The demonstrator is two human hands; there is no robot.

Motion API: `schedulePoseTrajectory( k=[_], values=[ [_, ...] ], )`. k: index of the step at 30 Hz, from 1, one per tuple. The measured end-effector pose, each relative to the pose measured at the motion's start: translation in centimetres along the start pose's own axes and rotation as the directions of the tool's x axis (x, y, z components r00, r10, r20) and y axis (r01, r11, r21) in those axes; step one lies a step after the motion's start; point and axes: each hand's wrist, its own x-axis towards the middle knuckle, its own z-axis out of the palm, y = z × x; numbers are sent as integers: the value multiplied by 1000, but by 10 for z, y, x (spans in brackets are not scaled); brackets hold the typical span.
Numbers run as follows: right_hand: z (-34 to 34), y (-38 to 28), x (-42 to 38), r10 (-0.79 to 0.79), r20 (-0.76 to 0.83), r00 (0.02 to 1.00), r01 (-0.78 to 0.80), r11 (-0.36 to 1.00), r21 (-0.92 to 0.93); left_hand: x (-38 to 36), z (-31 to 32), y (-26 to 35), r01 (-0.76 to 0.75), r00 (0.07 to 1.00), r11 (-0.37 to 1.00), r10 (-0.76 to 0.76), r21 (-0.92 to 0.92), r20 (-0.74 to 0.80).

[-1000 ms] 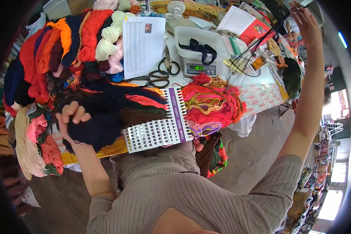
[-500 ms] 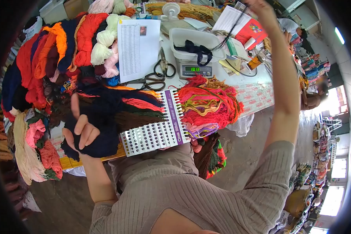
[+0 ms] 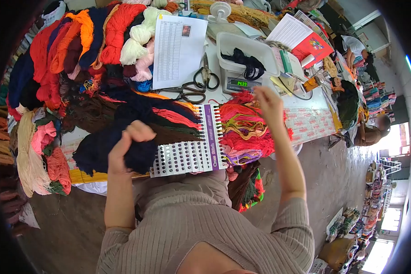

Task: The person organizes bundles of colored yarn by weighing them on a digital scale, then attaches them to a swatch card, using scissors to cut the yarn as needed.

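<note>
My left hand (image 3: 133,137) is over a large bundle of navy thread (image 3: 96,148), its fingers curled in. Whether it pinches any strand is hidden. My right hand (image 3: 268,102), fingers drawn together, hovers just in front of a digital scale (image 3: 239,84); no thread shows in it. On the scale stands a white plastic tub (image 3: 271,61) with dark navy thread (image 3: 246,63) inside. The green display seems to read 14.39. Between my hands lies a white punched thread card (image 3: 187,157) with a purple strip, threaded with navy, coral, orange and brown. Mixed red and pink thread (image 3: 246,132) spreads from its right edge.
Coloured yarn hanks (image 3: 116,39) are heaped at the left. Behind the card lie a printed sheet (image 3: 178,50) and scissors (image 3: 206,75). A small white fan (image 3: 220,10) stands at the back, with a red booklet (image 3: 313,48) to its right. A person (image 3: 372,132) is farther off at right.
My right hand came down from high above the tub, and the dark strands it held no longer show in it. The display rose from 13.13. My left hand's extended fingers curled in.
</note>
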Motion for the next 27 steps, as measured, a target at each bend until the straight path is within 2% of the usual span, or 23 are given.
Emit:
schedulePoseTrajectory(
  k=[1,2,3,4,5,6,7,9,10,11,13,14,20,22,24,26,27],
  values=[
    [12,-24,-17,-2,55,998,-3,995,104,4,8,-7,40,999,989,-36,142,-26],
    [24,-41,-34,-74,154,985,39,974,221,9,8,-19,46,999,967,-48,250,1],
    [35,-66,-51,-47,278,959,-53,937,344,13,22,-25,93,996,926,-88,365,-32],
    [44,-93,-65,-84,346,934,-85,891,447,16,34,-28,161,987,900,-156,405,-44],
    [54,-110,-70,-142,397,907,-55,894,445,17,46,-32,204,979,915,-196,348,-59],
    [73,-114,-78,-204,298,933,38,875,483,17,55,-36,246,969,924,-236,291,-71],
    [82,-121,-81,-203,264,943,70,896,439,16,55,-44,213,977,924,-200,316,-74],
    [97,-124,-85,-122,246,962,-17,867,498,14,58,-45,238,970,932,-216,273,-107],
    [97,-125,-83,-173,216,961,54,882,468,14,58,-43,257,963,941,-231,220,-140],
    [94,-127,-81,-177,215,961,55,878,475,13,57,-41,257,963,939,-229,227,-144],
    [91,-130,-79,-91,351,932,-112,849,517,11,54,-36,303,948,945,-285,125,-142],
    [93,-131,-78,-187,242,952,18,824,566,10,53,-36,303,948,945,-284,127,-146],
    [90,-122,-86,-143,284,948,-63,791,609,9,52,-40,327,941,938,-312,111,-133],
    [87,-118,-88,-134,287,948,-77,783,618,11,55,-40,325,938,946,-323,-4,-125],
    [87,-114,-92,-126,293,948,-92,771,630,10,52,-45,322,931,946,-323,-34,-168],
    [89,-111,-94,-62,281,958,-184,618,764,10,50,-47,313,923,948,-319,-61,-217],
    [87,-112,-94,-14,327,945,-263,563,783,11,49,-46,349,906,931,-364,-103,-218]
  ],
)
